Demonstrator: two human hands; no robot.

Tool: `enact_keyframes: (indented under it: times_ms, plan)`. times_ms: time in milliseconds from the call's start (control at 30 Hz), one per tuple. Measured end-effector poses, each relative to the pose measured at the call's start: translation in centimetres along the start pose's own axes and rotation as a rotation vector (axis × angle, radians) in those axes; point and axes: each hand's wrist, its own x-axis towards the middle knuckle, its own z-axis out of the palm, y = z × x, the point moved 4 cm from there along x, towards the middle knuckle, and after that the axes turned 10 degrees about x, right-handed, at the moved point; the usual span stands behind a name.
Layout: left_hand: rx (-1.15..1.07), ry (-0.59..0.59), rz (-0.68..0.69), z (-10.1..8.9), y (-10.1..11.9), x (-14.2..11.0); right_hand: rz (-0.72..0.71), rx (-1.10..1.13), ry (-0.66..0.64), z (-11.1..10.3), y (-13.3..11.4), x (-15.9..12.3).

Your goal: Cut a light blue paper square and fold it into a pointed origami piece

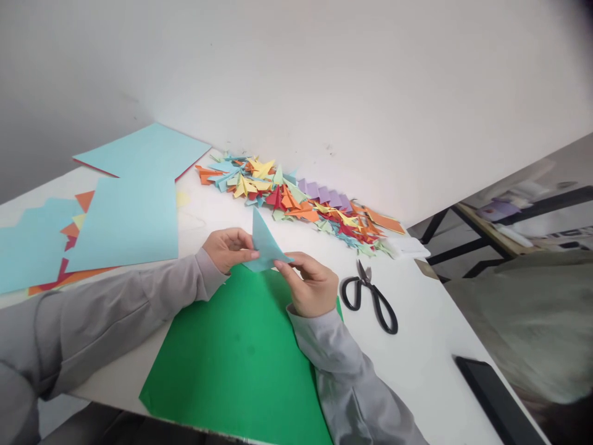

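A small folded sheet of light blue paper (pixel 266 243) is held up between both hands, over the far edge of a green board (pixel 236 352). My left hand (pixel 229 248) pinches its left side between thumb and fingers. On the other side, my right hand (pixel 314 281) grips the lower right corner the same way. One point of the paper stands upward; its underside folds are hidden. Beyond the hands lies a long heap of small folded paper planes (pixel 287 194) in blue, yellow, orange, red, green and purple.
Black-handled scissors (pixel 368 296) rest right of my right hand. Large light blue sheets (pixel 132 225) and coloured scraps (pixel 84 201) cover the left side. A dark flat device (pixel 495 395) lies by the right table edge. A wall (pixel 296 80) rises behind the heap.
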Motion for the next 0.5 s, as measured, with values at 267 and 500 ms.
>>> enact_keyframes:
  times_ms: [267,500]
  plan:
    - [0.097,-0.197,0.191,1.0,2.3,-1.1,-0.195,-0.119,-0.086,0.0,-1.3,0.1]
    - [0.294,-0.164,0.331,1.5,3.2,-2.0,-0.180,-0.095,-0.093,0.1,-1.8,0.3]
